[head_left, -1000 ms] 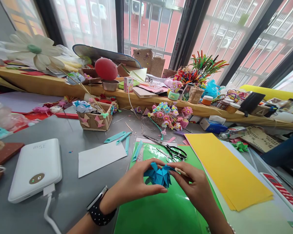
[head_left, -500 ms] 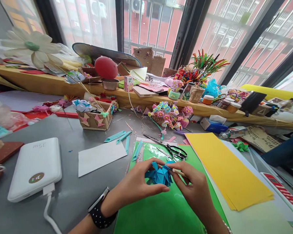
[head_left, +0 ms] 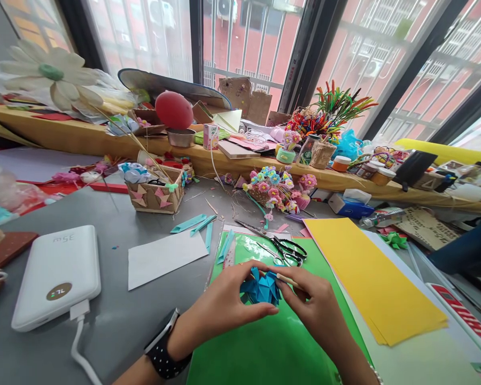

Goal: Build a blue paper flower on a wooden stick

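Note:
Above a green sheet (head_left: pixel 260 347), a blue folded-paper flower (head_left: pixel 262 289) with pointed petals is between both hands. My left hand (head_left: pixel 228 305) curls around its left side, thumb below and fingers above. At the flower's right edge, my right hand (head_left: pixel 315 302) pinches a thin pale stick (head_left: pixel 287 279), its tip against the paper. Part of the stick is hidden by the fingers. Just beyond the hands lie black-handled scissors (head_left: pixel 291 250) and a second, smaller pair of scissors (head_left: pixel 274 256). Folded light-blue paper strips (head_left: pixel 189 223) rest behind a white paper sheet (head_left: pixel 166 260).
To the left sits a white power bank (head_left: pixel 60 272) with a cable. Yellow paper sheets (head_left: pixel 372 278) lie on the right. Further back are a cardboard box (head_left: pixel 156 198), a bunch of small craft flowers (head_left: pixel 272 187) and a cluttered ledge (head_left: pixel 232 160) under the windows.
The blue paper flower has turned and shifted very slightly between the hands. The stick in my right hand has moved a little left and up. Both hands keep their hold.

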`<state>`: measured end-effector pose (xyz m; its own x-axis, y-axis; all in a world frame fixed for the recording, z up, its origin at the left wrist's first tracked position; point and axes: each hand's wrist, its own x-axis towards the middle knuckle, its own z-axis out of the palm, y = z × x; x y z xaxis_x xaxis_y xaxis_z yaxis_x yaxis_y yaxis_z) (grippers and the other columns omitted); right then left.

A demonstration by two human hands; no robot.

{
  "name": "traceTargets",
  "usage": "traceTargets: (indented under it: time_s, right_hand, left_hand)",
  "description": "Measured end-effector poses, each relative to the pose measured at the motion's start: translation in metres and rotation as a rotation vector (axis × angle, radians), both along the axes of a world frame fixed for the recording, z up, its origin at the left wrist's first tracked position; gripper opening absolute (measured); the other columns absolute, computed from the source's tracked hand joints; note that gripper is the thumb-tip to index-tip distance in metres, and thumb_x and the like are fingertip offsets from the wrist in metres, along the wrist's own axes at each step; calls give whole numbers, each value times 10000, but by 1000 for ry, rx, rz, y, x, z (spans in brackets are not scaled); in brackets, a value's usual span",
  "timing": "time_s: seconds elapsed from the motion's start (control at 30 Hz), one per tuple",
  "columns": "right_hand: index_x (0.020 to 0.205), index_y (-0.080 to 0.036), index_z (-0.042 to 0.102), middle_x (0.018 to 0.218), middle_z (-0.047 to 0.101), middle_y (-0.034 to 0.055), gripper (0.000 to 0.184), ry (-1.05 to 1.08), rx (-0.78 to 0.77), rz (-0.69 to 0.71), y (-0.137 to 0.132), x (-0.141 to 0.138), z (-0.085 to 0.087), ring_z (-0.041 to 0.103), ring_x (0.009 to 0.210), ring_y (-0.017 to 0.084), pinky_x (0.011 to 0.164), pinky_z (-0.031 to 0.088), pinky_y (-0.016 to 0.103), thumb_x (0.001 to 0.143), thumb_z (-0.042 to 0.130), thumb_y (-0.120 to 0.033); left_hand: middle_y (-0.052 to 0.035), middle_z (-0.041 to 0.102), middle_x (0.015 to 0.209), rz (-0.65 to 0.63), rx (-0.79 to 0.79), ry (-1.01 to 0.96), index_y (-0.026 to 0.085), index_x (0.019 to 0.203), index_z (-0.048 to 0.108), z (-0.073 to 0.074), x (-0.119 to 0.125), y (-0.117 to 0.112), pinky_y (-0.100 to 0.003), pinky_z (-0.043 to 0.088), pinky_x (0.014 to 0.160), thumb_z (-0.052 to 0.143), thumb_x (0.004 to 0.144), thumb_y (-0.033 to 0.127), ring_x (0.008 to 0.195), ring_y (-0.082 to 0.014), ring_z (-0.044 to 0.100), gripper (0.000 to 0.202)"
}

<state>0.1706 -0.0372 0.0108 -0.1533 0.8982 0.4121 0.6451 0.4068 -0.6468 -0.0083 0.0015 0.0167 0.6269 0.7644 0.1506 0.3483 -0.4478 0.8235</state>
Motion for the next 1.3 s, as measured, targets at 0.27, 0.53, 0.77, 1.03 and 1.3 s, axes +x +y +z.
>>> traceTargets:
  time_s: [0.27, 0.53, 0.77, 1.03, 1.3]
  right_hand:
    - [877, -205, 664, 756, 696, 17, 184, -34, 65, -55, -1, -4, -1, 535, 453, 104, 375, 386, 199, 792, 504, -171]
    - [838, -194, 635, 734, 695, 19, 173, -102, 176, -111, -2, -6, -2, 644, 637, 161, 462, 473, 212, 769, 494, -121]
    - [874, -196, 614, 758, 687, 34, 195, 42, 230, 95, -6, -8, 4, 649, 698, 157, 595, 522, 239, 786, 465, -107]
    - [871, -191, 610, 759, 676, 26, 236, 93, 170, 140, -6, -10, 4, 632, 686, 146, 581, 489, 219, 738, 463, -63]
    - [900, -215, 608, 783, 672, -2, 255, 59, -29, 172, -6, -4, 6, 513, 507, 101, 432, 361, 190, 743, 466, -74]
  left_hand:
    - [-45, 631, 962, 20, -31, 60, 199, 1050, 537, -2, 1, 0, -297, 425, 713, 658, 689, 401, 813, -193, 554, 431]
    - [-42, 620, 901, -20, -189, -62, 171, 1034, 554, -7, 1, 5, -279, 417, 710, 588, 699, 545, 795, -185, 541, 503]
    - [-20, 585, 696, -6, -566, -272, 128, 789, 611, -8, -3, 21, -228, 398, 557, 448, 778, 564, 621, -126, 511, 466]
    - [42, 490, 627, -67, -679, -363, 141, 712, 559, -9, -1, 19, -180, 327, 495, 629, 704, 380, 576, -81, 426, 249]
    - [42, 477, 583, -24, -708, -351, 137, 653, 550, -8, 2, 16, -202, 326, 522, 656, 643, 405, 569, -93, 411, 288]
